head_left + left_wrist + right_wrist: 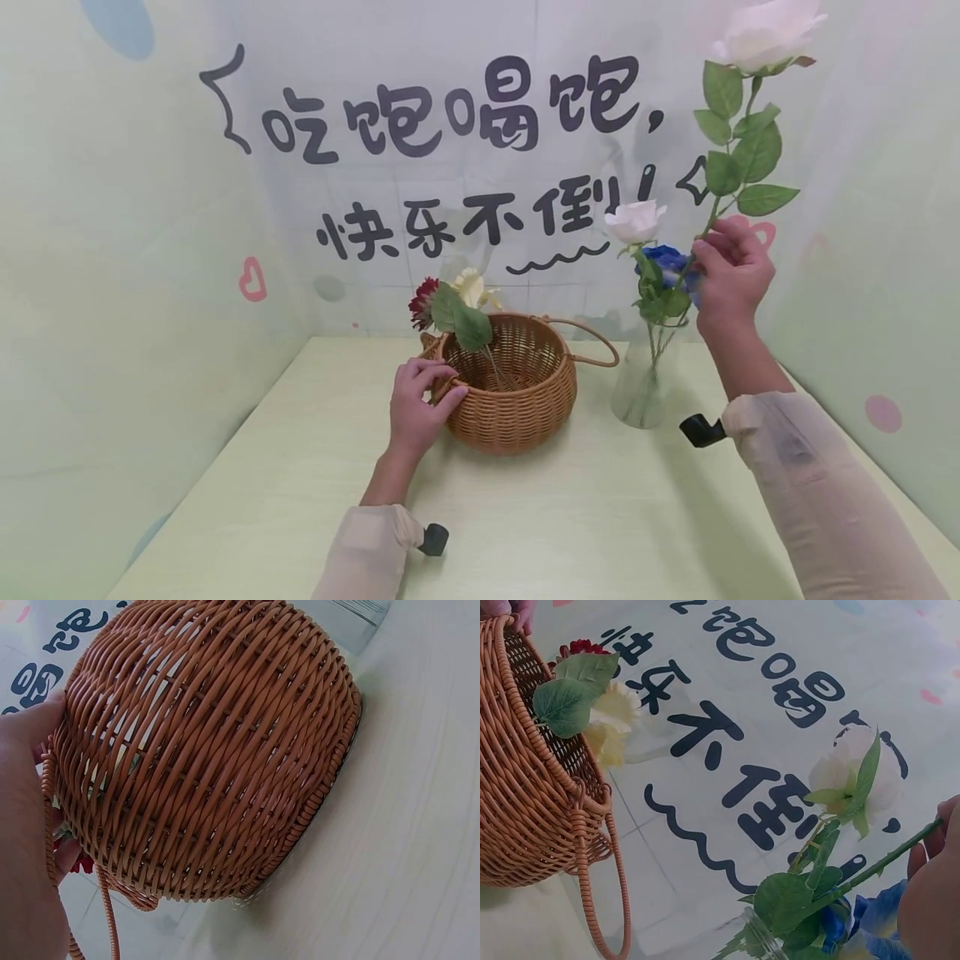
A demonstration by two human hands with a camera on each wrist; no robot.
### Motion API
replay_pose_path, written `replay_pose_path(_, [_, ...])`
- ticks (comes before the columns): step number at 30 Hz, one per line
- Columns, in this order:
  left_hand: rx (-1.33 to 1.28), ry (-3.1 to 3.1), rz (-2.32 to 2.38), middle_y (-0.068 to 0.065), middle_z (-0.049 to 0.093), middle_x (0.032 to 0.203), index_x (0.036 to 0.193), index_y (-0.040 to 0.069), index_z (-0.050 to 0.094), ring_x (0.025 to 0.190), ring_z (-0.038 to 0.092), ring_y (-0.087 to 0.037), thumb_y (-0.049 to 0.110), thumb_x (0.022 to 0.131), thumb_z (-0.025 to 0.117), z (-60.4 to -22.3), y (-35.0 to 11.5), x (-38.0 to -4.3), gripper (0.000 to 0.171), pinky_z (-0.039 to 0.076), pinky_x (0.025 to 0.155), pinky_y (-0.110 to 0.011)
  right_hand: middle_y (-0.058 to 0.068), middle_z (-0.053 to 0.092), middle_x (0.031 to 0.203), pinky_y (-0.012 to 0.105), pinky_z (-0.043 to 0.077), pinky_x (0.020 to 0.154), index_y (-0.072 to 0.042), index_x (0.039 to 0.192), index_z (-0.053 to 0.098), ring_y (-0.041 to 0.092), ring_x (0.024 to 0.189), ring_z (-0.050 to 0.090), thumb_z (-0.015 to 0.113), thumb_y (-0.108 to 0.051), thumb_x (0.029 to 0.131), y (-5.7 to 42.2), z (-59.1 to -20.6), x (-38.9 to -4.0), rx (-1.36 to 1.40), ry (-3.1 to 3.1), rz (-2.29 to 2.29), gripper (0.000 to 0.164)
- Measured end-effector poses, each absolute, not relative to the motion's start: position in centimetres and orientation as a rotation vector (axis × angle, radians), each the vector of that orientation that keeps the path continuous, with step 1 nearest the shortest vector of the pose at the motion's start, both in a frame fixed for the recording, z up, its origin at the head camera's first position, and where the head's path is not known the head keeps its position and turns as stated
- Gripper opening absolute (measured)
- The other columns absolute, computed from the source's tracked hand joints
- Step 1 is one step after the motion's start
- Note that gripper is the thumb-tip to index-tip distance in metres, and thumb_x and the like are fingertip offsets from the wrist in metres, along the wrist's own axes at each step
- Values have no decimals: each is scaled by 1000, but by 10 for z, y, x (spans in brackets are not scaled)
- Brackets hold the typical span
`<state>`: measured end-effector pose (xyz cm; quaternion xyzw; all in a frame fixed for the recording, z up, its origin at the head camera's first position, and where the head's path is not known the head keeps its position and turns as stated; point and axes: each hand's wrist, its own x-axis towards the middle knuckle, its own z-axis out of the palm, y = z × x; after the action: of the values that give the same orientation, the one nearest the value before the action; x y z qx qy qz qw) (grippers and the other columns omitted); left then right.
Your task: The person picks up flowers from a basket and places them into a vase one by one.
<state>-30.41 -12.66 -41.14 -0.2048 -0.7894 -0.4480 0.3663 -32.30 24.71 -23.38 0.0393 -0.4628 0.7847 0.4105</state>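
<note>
My right hand [735, 275] pinches the green stem of a tall pale pink rose [768, 37], its bloom high above the fingers. Below the hand, the stem slants down to the mouth of a clear glass vase [633, 404]; whether its tip is inside I cannot tell. A smaller white rose [635, 222] and a blue flower [663, 260] stand in that vase. My left hand [416, 408] grips the left rim of a brown wicker basket [513, 425], thumb outside. A red flower [423, 303] and a cream-yellow flower [470, 286] lean over the basket's back left rim.
The basket's looped handle [617, 354] sticks out right, towards the vase. Pale printed walls enclose the light wooden table [525, 533] at the back and sides. Black wrist mounts [701, 431] project from both sleeves.
</note>
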Motion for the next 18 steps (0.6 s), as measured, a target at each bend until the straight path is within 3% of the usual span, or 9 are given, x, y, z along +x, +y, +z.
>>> replay_pose_path(11, [-521,-2037,-1164,-7,59,107,93,8,72,102,48,-23,25,79,81,-411,-126,-304,23,45,70,-50,5,66,85,20,51,62,-6,97,73,15,80,61,69,14,79,258,-243,-324,-22,-1182,1977,27])
replay_pose_path(18, [-520,-2037,-1163,-7,59,107,93,8,72,102,48,-23,24,79,81,-411,-126,-304,23,44,71,-48,5,64,81,20,49,57,-4,95,72,14,72,57,71,11,80,265,-256,-324,-41,-1165,1989,21])
